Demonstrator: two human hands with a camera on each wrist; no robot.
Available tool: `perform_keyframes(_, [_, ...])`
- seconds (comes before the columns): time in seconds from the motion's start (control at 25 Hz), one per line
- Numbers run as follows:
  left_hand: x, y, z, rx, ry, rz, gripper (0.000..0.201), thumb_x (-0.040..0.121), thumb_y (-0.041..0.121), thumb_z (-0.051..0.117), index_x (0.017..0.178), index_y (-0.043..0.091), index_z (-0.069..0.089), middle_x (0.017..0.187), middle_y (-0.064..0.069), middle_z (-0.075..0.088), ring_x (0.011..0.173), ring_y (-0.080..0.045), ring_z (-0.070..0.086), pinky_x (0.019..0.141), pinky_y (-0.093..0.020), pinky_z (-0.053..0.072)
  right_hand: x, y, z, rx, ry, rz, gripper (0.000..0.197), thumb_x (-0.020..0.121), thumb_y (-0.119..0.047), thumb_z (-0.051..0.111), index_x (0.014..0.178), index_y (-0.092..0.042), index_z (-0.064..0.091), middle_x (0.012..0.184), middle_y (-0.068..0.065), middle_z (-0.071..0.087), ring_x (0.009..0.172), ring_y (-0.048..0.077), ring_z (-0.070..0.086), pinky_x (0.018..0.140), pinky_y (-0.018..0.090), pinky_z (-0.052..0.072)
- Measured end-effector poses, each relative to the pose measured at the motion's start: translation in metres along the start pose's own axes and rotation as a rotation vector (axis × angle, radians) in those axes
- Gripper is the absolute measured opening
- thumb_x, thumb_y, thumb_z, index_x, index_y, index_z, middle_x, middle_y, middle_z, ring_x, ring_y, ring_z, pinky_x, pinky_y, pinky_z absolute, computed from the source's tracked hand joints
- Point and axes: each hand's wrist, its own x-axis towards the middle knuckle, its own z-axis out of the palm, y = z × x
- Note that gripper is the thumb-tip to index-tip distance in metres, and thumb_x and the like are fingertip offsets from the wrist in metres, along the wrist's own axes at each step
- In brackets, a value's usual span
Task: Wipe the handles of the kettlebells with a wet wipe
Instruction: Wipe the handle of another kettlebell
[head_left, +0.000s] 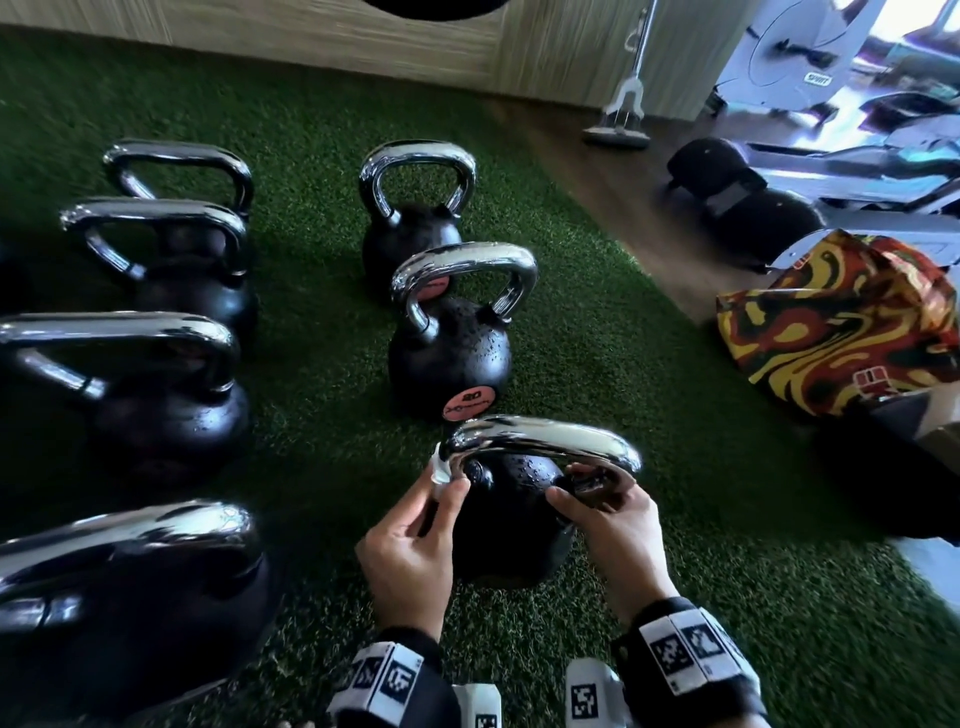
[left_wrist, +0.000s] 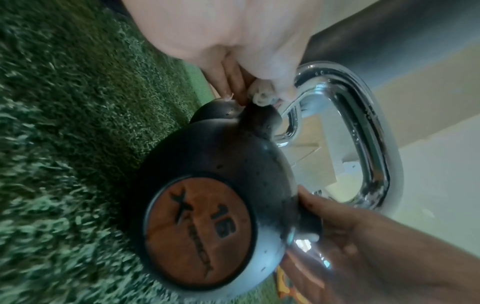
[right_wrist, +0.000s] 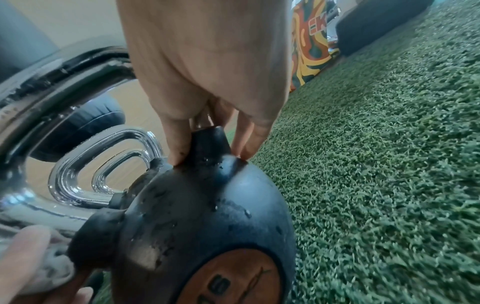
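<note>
- At the far left, four kettlebells (head_left: 171, 400) stand in a column on the green turf (head_left: 322, 415), chrome handles up and black bodies below.
- In the middle column two more kettlebells stand one behind the other; the nearer one (head_left: 449, 358) carries an orange label low on its side.
- The nearest kettlebell (head_left: 511, 525) of that column stands on the turf between both hands, its body beaded with droplets; the left wrist view reads "16" on its orange disc.
- The left hand (head_left: 410, 556) pinches a bunched white wet wipe (head_left: 441, 475) between thumb and fingertips, pressed to the left leg of the chrome handle (head_left: 540, 441) just above the black collar.
- The right hand (head_left: 613, 535) curls thumb and fingers around the right leg of the same handle, where it meets the body; the fingertips touch the black shoulder.
- At the right, off the turf edge, lies a bag (head_left: 841, 322) patterned in red, yellow and black, with dark gear behind it.
</note>
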Motion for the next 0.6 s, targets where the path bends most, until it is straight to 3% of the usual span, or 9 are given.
perform_keyframes(0.12, [0.005, -0.001, 0.004, 0.087, 0.065, 0.079, 0.036, 0.086, 0.038, 0.081, 0.102, 0.007, 0.081, 0.092, 0.0, 0.08, 0.078, -0.008, 0.077, 0.068, -0.038, 0.064, -0.002, -0.001, -0.011, -0.105, -0.084, 0.004, 0.053, 0.055, -0.025, 0.091, 0.105, -0.028, 0.076, 0.094, -0.008, 0.08, 0.092, 0.009, 0.075, 0.088, 0.035, 0.059])
perform_keyframes(0.2, [0.016, -0.004, 0.01, 0.074, 0.065, 0.075, 0.035, 0.086, 0.04, 0.079, 0.097, 0.007, 0.081, 0.088, -0.001, 0.08, 0.076, -0.011, 0.077, 0.067, -0.039, 0.063, -0.008, -0.004, -0.023, -0.229, -0.121, -0.032, 0.036, 0.061, -0.029, 0.085, 0.096, -0.026, 0.076, 0.083, -0.012, 0.078, 0.076, 0.0, 0.072, 0.074, 0.028, 0.058])
perform_keyframes(0.28, [0.036, -0.003, 0.024, 0.048, 0.014, 0.043, 0.023, 0.088, 0.031, 0.081, 0.097, 0.009, 0.082, 0.089, -0.001, 0.08, 0.077, -0.013, 0.077, 0.069, -0.04, 0.063, -0.02, -0.012, -0.034, -0.339, -0.17, -0.09, 0.01, 0.075, -0.028, 0.077, 0.081, -0.022, 0.072, 0.065, -0.015, 0.07, 0.054, -0.006, 0.055, 0.054, 0.02, 0.045])
perform_keyframes(0.36, [0.058, 0.003, 0.04, -0.022, -0.055, -0.016, 0.017, 0.087, 0.021, 0.082, 0.102, 0.014, 0.081, 0.097, -0.005, 0.08, 0.086, -0.013, 0.078, 0.078, -0.033, 0.063, -0.035, -0.024, -0.04, -0.383, -0.289, -0.125, 0.005, 0.077, -0.022, 0.067, 0.072, -0.02, 0.069, 0.056, -0.014, 0.062, 0.047, -0.003, 0.046, 0.05, 0.02, 0.035])
perform_keyframes(0.44, [0.077, 0.014, 0.054, -0.035, -0.178, -0.035, 0.02, 0.085, 0.014, 0.082, 0.105, 0.017, 0.08, 0.099, -0.003, 0.08, 0.087, -0.007, 0.077, 0.08, -0.024, 0.062, -0.045, -0.037, -0.036, -0.4, -0.423, -0.149, 0.031, 0.081, -0.008, 0.065, 0.059, -0.029, 0.068, 0.052, -0.021, 0.06, 0.046, -0.005, 0.049, 0.05, 0.011, 0.032])
perform_keyframes(0.52, [0.093, 0.021, 0.058, 0.044, -0.329, -0.059, 0.017, 0.085, 0.02, 0.082, 0.103, 0.018, 0.082, 0.097, 0.005, 0.08, 0.089, -0.002, 0.076, 0.082, -0.022, 0.06, -0.043, -0.038, -0.025, -0.431, -0.434, -0.16, 0.05, 0.087, -0.005, 0.065, 0.053, -0.042, 0.066, 0.051, -0.026, 0.059, 0.047, -0.006, 0.049, 0.048, 0.01, 0.033])
perform_keyframes(0.6, [0.104, 0.025, 0.051, 0.124, -0.407, -0.109, 0.012, 0.088, 0.028, 0.079, 0.098, 0.021, 0.082, 0.094, 0.011, 0.08, 0.091, 0.002, 0.074, 0.084, -0.02, 0.058, -0.034, -0.033, -0.01, -0.412, -0.321, -0.236, 0.039, 0.088, -0.012, 0.07, 0.063, -0.041, 0.071, 0.061, -0.022, 0.066, 0.054, -0.006, 0.054, 0.051, 0.011, 0.038])
